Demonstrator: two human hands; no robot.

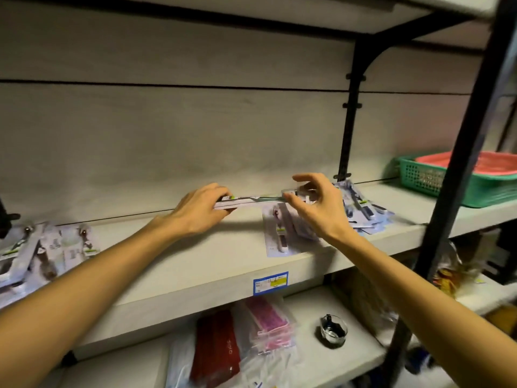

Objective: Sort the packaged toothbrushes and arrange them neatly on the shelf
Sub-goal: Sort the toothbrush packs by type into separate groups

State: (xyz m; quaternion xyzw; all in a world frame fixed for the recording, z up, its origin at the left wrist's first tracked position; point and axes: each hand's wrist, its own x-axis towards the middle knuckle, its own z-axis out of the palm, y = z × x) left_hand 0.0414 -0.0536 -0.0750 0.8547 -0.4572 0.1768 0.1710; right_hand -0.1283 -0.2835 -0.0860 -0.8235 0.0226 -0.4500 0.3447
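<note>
Both hands' grip (253, 203) clasping one toothbrush pack (246, 201); pink tray (492, 163) inside green basket (436, 186).

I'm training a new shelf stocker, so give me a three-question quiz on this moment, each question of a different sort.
1. True or false: both hands hold the same toothbrush pack, the left hand at one end and the right hand at the other.
2. Where does the loose pile of toothbrush packs lie? A) beside the right hand on the middle shelf B) in the green basket C) on the lower shelf
3. Fill in: the blue and yellow price label is stuck on the shelf's front ____.

Key: 1 true; 2 A; 3 edge.
</note>
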